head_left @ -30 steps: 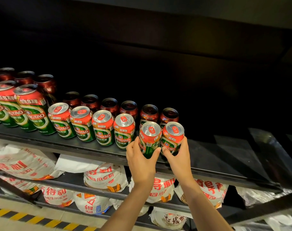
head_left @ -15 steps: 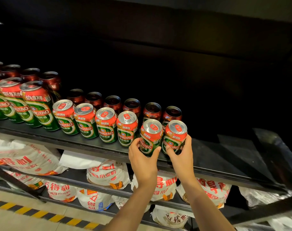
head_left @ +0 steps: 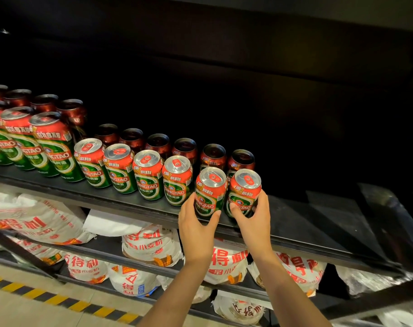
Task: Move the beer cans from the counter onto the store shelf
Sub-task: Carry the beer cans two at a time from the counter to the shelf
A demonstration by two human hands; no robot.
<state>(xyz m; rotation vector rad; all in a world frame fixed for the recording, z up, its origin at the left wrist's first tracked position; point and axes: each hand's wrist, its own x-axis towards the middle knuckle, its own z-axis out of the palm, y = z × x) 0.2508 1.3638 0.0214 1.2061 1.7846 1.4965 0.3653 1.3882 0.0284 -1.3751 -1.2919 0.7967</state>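
Two red-and-green beer cans stand side by side near the front edge of the dark store shelf [head_left: 318, 237]. My left hand [head_left: 197, 230] grips the left can [head_left: 211, 190] from below and the sides. My right hand [head_left: 254, 220] grips the right can [head_left: 244, 192], thumb across its front. Both cans sit at the right end of a front row of several small cans [head_left: 149, 177]. A darker back row of cans [head_left: 184, 148] stands behind them. The counter is out of view.
Taller cans [head_left: 52, 147] fill the shelf's left end. To the right of my hands the shelf surface is bare and dark. Lower shelves hold white sacks with red print [head_left: 153, 246]. A yellow-black striped line [head_left: 59, 300] marks the floor at lower left.
The view has drifted slightly and both hands with their cans sit a little higher and farther right in the picture. The grips on both cans are unchanged.
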